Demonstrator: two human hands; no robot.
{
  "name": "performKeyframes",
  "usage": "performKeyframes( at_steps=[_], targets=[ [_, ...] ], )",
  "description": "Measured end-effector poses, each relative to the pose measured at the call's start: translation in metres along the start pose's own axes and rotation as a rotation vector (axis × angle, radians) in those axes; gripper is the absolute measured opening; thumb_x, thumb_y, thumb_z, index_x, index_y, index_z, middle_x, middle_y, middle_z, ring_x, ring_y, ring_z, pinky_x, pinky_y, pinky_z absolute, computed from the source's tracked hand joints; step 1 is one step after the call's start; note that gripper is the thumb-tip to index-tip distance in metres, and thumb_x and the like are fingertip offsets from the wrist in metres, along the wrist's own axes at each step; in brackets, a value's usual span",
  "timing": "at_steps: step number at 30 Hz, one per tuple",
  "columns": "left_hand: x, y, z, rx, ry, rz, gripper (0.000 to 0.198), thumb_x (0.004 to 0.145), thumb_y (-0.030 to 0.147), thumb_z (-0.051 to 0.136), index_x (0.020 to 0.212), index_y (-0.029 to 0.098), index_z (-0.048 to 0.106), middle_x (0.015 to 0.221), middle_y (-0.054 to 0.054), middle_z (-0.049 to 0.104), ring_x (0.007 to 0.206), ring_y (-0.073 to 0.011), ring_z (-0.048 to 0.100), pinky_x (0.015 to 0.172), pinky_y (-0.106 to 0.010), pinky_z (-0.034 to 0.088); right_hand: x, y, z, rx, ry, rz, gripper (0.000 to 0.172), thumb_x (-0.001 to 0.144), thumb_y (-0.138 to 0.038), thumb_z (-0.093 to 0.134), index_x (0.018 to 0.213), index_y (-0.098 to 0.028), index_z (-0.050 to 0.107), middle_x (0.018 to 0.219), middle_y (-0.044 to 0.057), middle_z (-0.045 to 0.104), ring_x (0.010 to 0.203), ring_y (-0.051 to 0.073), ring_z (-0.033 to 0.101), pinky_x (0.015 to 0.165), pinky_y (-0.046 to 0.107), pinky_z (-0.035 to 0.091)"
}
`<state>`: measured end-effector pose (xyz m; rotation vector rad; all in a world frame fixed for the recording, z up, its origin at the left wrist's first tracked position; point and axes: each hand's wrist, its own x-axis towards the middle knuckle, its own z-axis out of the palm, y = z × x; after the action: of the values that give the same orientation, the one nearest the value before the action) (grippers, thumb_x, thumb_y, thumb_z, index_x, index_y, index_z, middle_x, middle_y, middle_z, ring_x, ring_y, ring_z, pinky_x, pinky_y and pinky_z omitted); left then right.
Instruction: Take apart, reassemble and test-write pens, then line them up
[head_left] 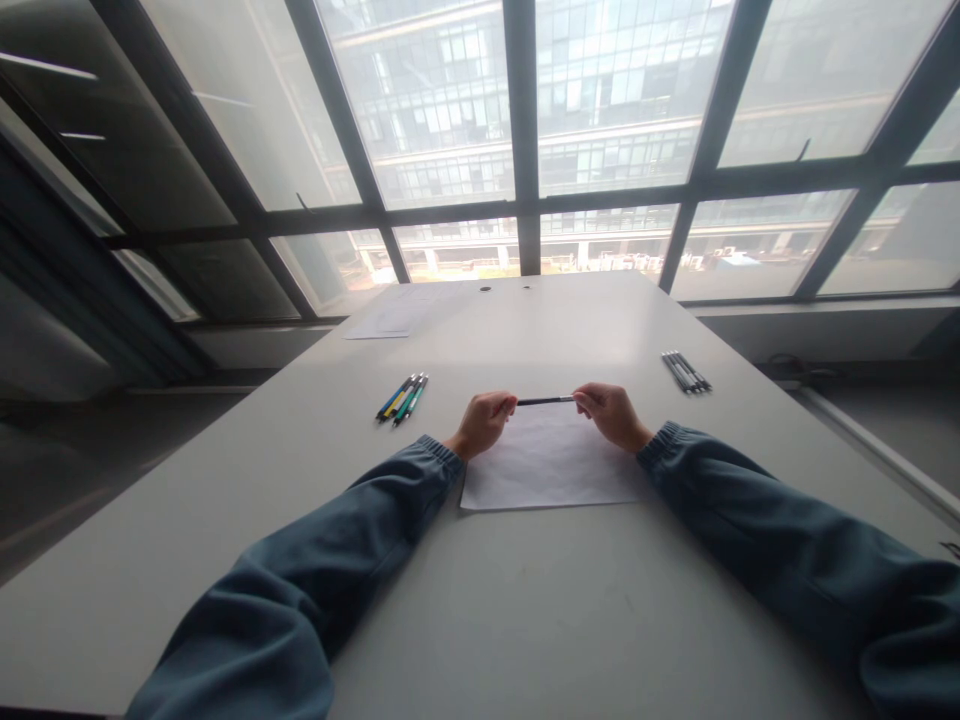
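A slim dark pen [545, 401] with a lighter right end is stretched level between my two hands. My left hand [486, 418] is closed on its left end, and my right hand [606, 412] pinches the right end. Below the pen lies a white sheet of paper [551, 465], flat on the table. Left of my left hand rests a small group of coloured pens [403, 399] in blue, yellow and green. Several grey-and-black pens [685, 372] lie side by side to the right, beyond my right hand. The fingertips partly hide the pen's ends.
The white table [480, 600] reaches forward to a wall of large windows. Another paper sheet [390, 315] lies near its far left edge. Two small dark spots [485, 289] show at the far end. A dark curtain [97, 250] hangs at the left.
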<state>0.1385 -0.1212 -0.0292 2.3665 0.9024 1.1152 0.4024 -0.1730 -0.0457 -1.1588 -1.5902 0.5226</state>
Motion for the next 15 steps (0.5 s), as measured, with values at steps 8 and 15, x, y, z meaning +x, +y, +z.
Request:
performKeyframes(
  at_steps=[8, 15],
  targets=[
    [0.0003, -0.0029, 0.0032, -0.055, 0.02, -0.08, 0.055, 0.101, 0.048, 0.04, 0.056, 0.018, 0.052, 0.05, 0.002, 0.052, 0.049, -0.0108, 0.05, 0.055, -0.024, 0.038, 0.0003, 0.0031, 0.0032, 0.062, 0.019, -0.015, 0.03, 0.087, -0.045, 0.064, 0.083, -0.017, 0.071, 0.065, 0.002, 0.066, 0.057, 0.014, 0.057, 0.056, 0.028, 0.046],
    [-0.0007, -0.0076, 0.0038, -0.025, 0.011, -0.087, 0.065, 0.101, 0.058, 0.036, 0.054, 0.017, 0.056, 0.047, 0.001, 0.053, 0.047, -0.0109, 0.052, 0.056, -0.024, 0.041, 0.0014, 0.0082, 0.0067, 0.108, 0.046, -0.005, 0.025, 0.085, -0.042, 0.067, 0.087, -0.017, 0.071, 0.066, 0.002, 0.067, 0.059, 0.015, 0.059, 0.057, 0.029, 0.048]
  ],
)
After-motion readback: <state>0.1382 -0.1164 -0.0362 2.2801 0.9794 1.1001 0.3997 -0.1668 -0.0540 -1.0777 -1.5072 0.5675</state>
